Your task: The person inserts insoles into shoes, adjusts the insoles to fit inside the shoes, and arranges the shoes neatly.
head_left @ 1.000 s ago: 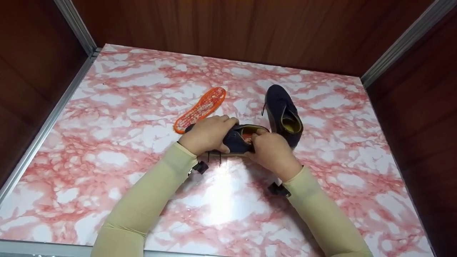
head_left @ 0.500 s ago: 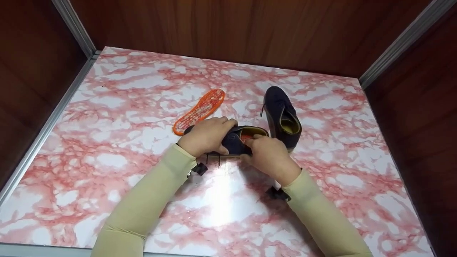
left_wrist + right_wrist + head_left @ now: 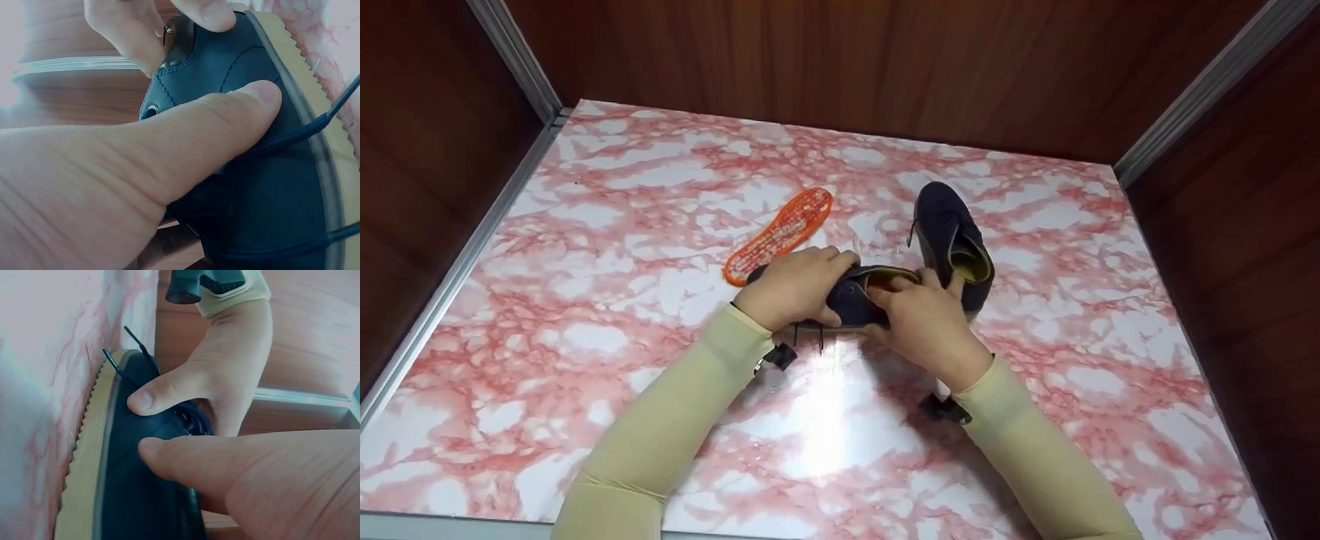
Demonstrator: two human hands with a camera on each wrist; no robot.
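A dark blue lace-up shoe [image 3: 851, 304] lies sideways on the table, its toe to the left. My left hand [image 3: 795, 289] grips it over the front, the thumb pressed on its near side by the laces [image 3: 292, 138]. At the opening, my right hand [image 3: 926, 326] has fingers dipped inside and others spread over the heel end. Its thumb [image 3: 163, 453] lies against the shoe's outer side, above the ridged tan sole [image 3: 84, 467]. A bit of orange-red shows inside the shoe; the fingers hide most of the interior.
An orange-rimmed insole [image 3: 780, 236] with a speckled middle lies behind the left hand. The matching dark shoe [image 3: 941, 214], yellowish inside, stands just beyond the right hand, toe pointing away. Dark wood panels [image 3: 840, 67] enclose the red-and-white marbled table [image 3: 607, 337] at the back and sides.
My right hand's fingers shifted from the heel end toward the shoe's tongue, then spread out, some now reaching over the heel. The left hand keeps its grip in place.
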